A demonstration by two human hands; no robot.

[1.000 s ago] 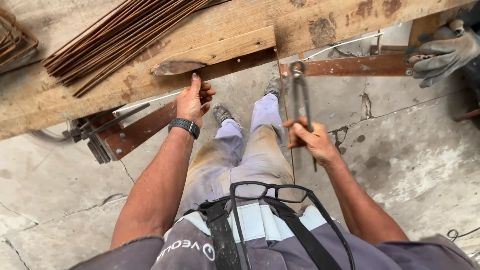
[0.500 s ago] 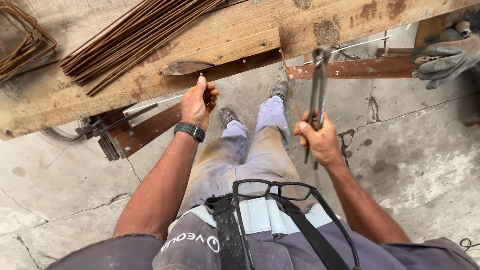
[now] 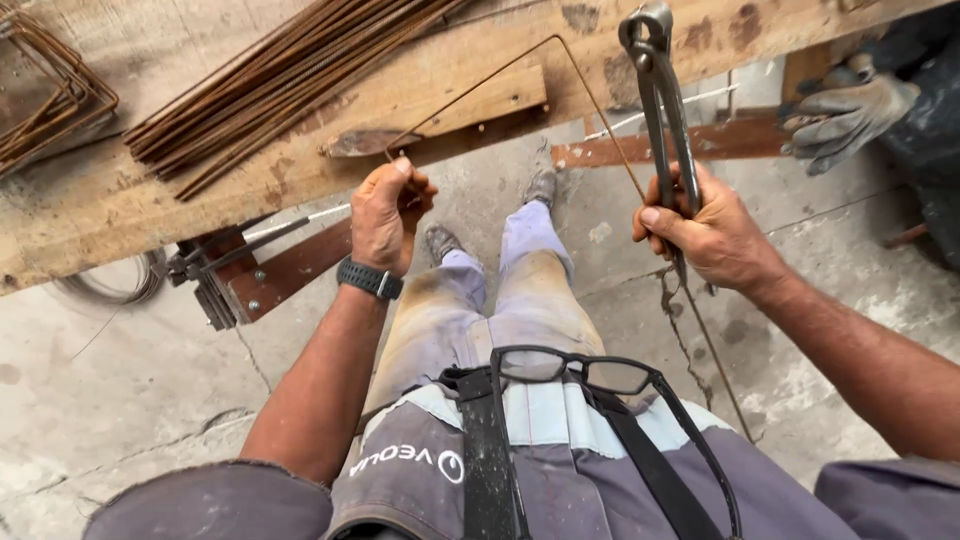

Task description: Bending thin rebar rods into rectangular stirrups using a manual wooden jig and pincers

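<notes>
My left hand [image 3: 388,215], with a dark watch on the wrist, pinches one end of a thin rusty bent wire rod [image 3: 560,60] that arches over the wooden workbench [image 3: 300,170]. My right hand [image 3: 705,235] grips the handles of long steel pincers [image 3: 655,90], held upright with the jaws at the top, and also holds the rod's other leg. The rod runs from my left hand up, across and down past my right hand toward the floor.
A bundle of rusty rebar rods [image 3: 280,80] lies on the bench, bent stirrups [image 3: 50,110] at far left. Another person's gloved hand [image 3: 850,110] rests at right. A metal bending tool [image 3: 215,260] hangs under the bench. Glasses [image 3: 575,370] hang on my chest.
My right hand has lifted the pincers higher and upright. The bent rod is now raised between both hands over the bench edge. My left hand has closed on its end.
</notes>
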